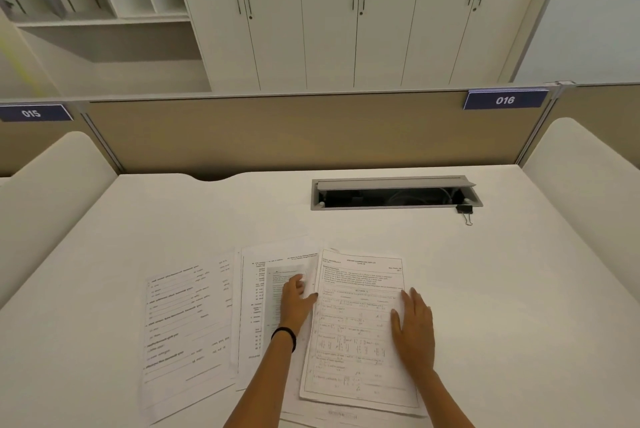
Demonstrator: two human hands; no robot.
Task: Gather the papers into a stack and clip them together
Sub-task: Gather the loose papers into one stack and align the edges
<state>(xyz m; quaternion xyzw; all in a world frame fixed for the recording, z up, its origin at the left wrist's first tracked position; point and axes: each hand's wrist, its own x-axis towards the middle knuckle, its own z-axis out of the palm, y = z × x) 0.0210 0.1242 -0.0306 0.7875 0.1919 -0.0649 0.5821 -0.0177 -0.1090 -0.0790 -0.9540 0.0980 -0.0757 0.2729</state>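
Several printed sheets lie fanned out on the white desk (519,289). The right sheet (356,330) sits on top, a middle sheet (258,292) is partly under it, and a left sheet (187,327) spreads furthest out. My left hand (296,299) rests flat on the middle sheets, its fingertips at the left edge of the top sheet. My right hand (414,327) lies flat with fingers apart on the right edge of the top sheet. A black binder clip (465,212) lies far back right, apart from both hands.
An open grey cable tray (394,192) is set into the desk behind the papers, with the clip at its right corner. A tan divider panel (311,133) with labels 015 and 016 closes the back. White side partitions stand left and right.
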